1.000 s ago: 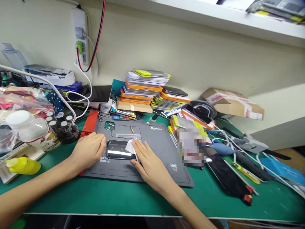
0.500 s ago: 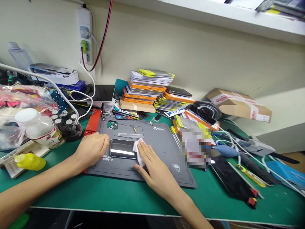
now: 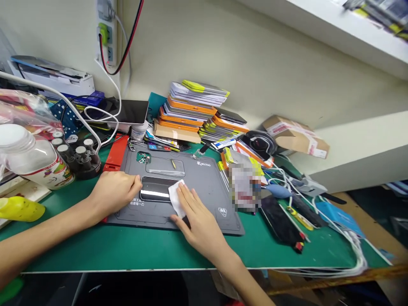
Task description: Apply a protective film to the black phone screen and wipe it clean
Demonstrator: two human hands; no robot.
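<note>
Phone (image 3: pixel 154 190) is laid flat, screen up, in the middle of the grey mat (image 3: pixel 204 182), which is spread on the green bench top (image 3: pixel 127 250). Left hand (image 3: pixel 113 193) is rested on the mat at the phone's left end, fingers curled against its edge; phone is braced, not gripped around. Right hand (image 3: pixel 196 216) is laid flat with fingers extended, and a white wipe (image 3: pixel 176 200) is pressed under the fingertips onto the phone's right end. The two hands are kept apart, one at each end of the phone. A small green board (image 3: pixel 143 158) and a clear strip (image 3: pixel 165 166) are seen on the mat behind the phone. A stack of orange and grey packs (image 3: pixel 191 108) is piled against the wall. A white bottle (image 3: pixel 33 161) and a black bit holder (image 3: pixel 79 159) are placed left of the mat, a yellow bottle (image 3: pixel 19 208) nearer the bench edge. Cables (image 3: pixel 318 212), tools and a black phone (image 3: pixel 280 219) are scattered to the right. A power strip (image 3: pixel 105 34) is mounted on the wall.
</note>
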